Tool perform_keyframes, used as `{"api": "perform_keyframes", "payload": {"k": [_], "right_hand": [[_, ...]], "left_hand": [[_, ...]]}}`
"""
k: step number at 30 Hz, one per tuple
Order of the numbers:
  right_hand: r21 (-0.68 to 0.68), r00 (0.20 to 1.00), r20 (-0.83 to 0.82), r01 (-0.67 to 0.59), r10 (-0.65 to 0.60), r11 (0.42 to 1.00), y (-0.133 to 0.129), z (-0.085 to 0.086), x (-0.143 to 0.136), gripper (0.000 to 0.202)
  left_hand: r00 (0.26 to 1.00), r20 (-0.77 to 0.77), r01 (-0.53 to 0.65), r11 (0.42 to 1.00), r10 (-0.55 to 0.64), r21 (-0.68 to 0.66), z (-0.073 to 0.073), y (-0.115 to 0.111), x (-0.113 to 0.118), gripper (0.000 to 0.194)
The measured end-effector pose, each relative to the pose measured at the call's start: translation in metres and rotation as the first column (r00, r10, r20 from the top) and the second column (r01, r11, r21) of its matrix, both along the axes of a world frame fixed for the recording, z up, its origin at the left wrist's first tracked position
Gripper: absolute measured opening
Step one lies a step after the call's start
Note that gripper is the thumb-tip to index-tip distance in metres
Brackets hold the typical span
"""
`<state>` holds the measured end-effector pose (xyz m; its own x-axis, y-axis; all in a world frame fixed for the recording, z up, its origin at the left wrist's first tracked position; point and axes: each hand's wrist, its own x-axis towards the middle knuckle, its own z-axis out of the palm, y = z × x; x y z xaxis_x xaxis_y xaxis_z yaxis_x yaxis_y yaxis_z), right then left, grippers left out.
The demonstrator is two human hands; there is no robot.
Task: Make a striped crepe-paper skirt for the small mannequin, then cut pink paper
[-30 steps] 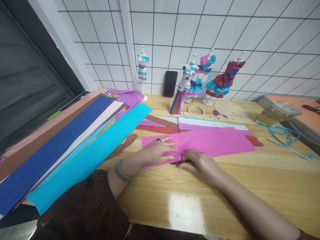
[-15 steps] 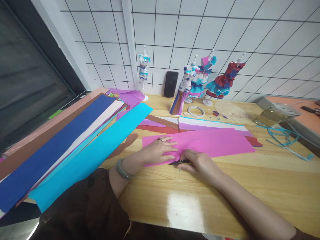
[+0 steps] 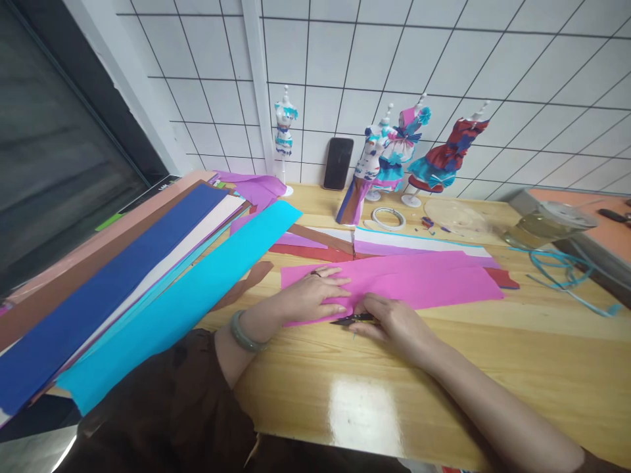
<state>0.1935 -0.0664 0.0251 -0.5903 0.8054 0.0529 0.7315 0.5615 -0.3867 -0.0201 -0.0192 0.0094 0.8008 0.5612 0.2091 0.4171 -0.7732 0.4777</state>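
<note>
A long pink sheet [image 3: 424, 279] lies across the wooden table. My left hand [image 3: 318, 295] rests flat on its left part, fingers spread and pointing right. Just right of it, my right hand [image 3: 389, 318] is closed around a small dark tool [image 3: 355, 319], perhaps scissors, at the sheet's near edge. The tool's tip points left, and my fingers hide its rear part. Beyond the pink sheet lie white, purple, brown and red strips [image 3: 308, 252].
Long sheets, the top one turquoise [image 3: 197, 295], are stacked at the left. Small dressed mannequins [image 3: 446, 154], a phone [image 3: 338, 163] and a tape roll [image 3: 388, 219] stand or lie along the wall. A cup [image 3: 549, 223] and blue ribbon [image 3: 566, 270] are at the right.
The view has shifted very slightly. Both hands, the tool and the pink sheet look almost the same as before.
</note>
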Motion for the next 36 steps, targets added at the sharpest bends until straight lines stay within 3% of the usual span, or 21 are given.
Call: {"api": "perform_keyframes", "payload": {"k": [28,36], "right_hand": [[0.103,1.0,0.016,-0.028,0.027,0.994,-0.0005,-0.009,-0.006,0.037],[0.067,1.0,-0.014,-0.018,0.019,0.998,-0.0021,-0.0061,-0.0088,0.035]], "left_hand": [[1.0,-0.022,-0.013,1.0,0.013,0.011,-0.0016,0.0016,0.0001,0.032],[1.0,-0.022,0.0,1.0,0.001,0.026,-0.003,0.0017,-0.001,0.032]]}}
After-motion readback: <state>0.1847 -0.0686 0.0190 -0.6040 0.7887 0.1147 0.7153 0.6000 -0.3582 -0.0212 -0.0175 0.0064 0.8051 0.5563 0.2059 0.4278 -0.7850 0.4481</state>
